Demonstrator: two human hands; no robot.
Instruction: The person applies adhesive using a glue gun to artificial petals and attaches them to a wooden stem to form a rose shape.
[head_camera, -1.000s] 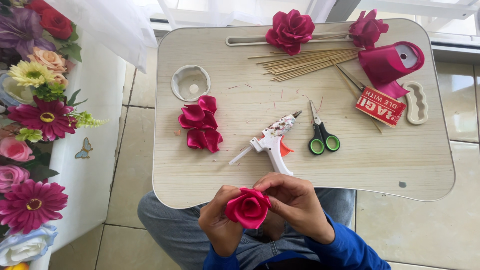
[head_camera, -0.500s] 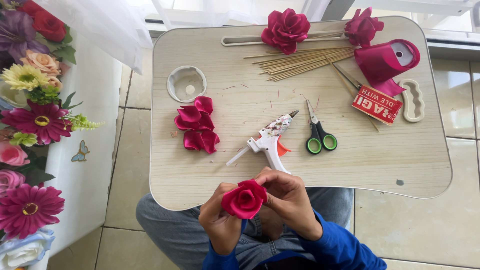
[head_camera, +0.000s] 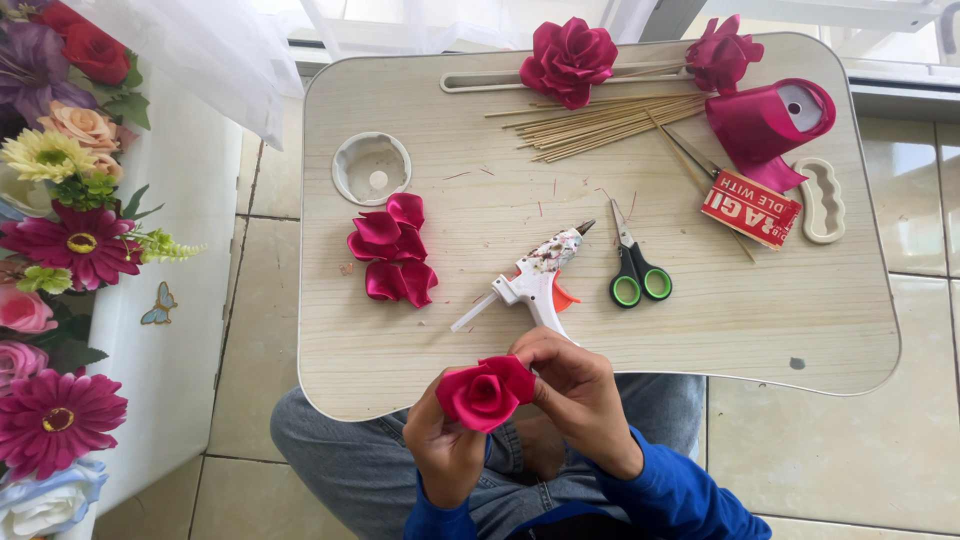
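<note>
One package showed: a small flat rectangular box (head_camera: 749, 208), red with white lettering and a thin white border. It lay tilted on the wooden lap table (head_camera: 700, 330), well beyond the fingers (head_camera: 545, 352) and off to their right, up toward the table's far right corner. It sat just below the roll of magenta ribbon (head_camera: 765, 120), beside the white oval cut-out handle (head_camera: 822, 200), and right of the green-handled scissors (head_camera: 634, 272). A thin wooden stick ran under it. No signs or screens appeared.
</note>
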